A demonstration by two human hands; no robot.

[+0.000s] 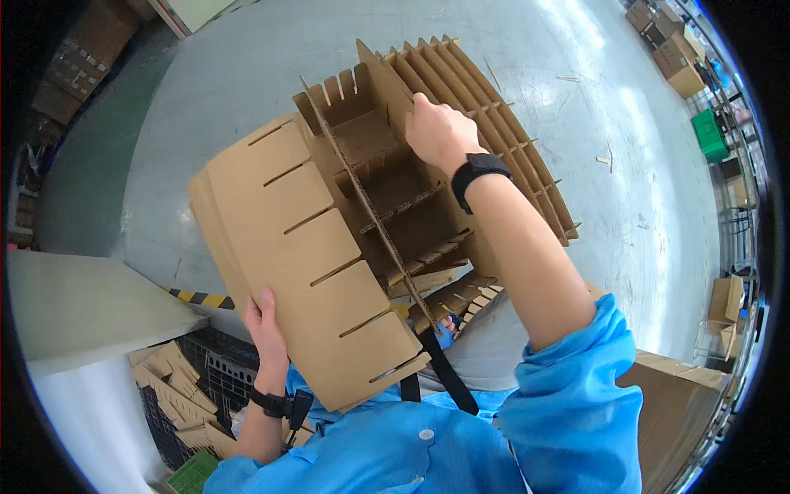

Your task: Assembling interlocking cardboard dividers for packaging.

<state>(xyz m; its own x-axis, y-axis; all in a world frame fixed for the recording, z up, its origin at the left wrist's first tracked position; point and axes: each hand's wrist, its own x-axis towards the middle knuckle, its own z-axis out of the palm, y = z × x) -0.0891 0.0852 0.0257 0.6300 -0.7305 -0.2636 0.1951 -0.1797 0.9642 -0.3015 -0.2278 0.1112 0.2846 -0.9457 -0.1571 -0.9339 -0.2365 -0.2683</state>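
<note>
My left hand (267, 333) grips the lower left edge of a stack of flat brown cardboard sheets (271, 210), which have a row of slots cut along one side. The stack slants across my front. Beyond it, my right hand (442, 133) is closed on the top edge of an upright cardboard divider panel (380, 72). That panel stands between wide open compartments on the left and a group of closely spaced cardboard dividers (499, 111) on the right. A long slotted cardboard strip (362, 193) crosses the wide compartments. The fingertips of my right hand are partly hidden.
At lower left, a black crate (218, 362) holds loose cardboard pieces (177, 387) beside a pale panel (90, 309). A large cardboard box (666, 403) stands at lower right. Shelving with boxes and a green bin (709, 136) lines the right side. Cardboard scraps lie on the floor.
</note>
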